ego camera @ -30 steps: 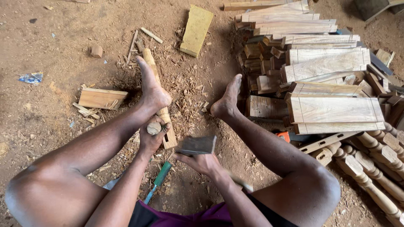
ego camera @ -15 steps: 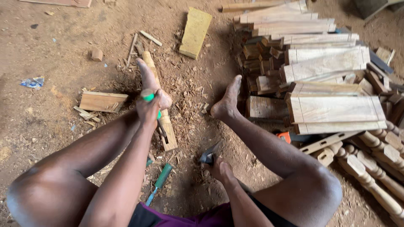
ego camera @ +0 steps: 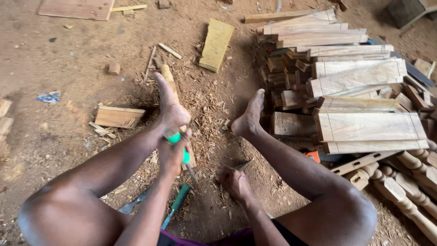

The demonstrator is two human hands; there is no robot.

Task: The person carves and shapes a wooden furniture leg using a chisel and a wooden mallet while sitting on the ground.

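A bright green handle is seen on the chisel (ego camera: 182, 152) gripped in the left hand (ego camera: 172, 155). A second chisel (ego camera: 176, 204) on the ground is marked by a darker teal-green handle. The dirt floor (ego camera: 63, 54) is coloured reddish brown and is flecked with pale wood chips (ego camera: 214, 98). The stacked boards (ego camera: 364, 123) are shown in light tan with darker brown grain streaks. A yellowish plank (ego camera: 216, 44) is seen apart. A small orange object (ego camera: 313, 156) is tucked under the boards. A blue and white scrap (ego camera: 49, 96) is noted at the left.
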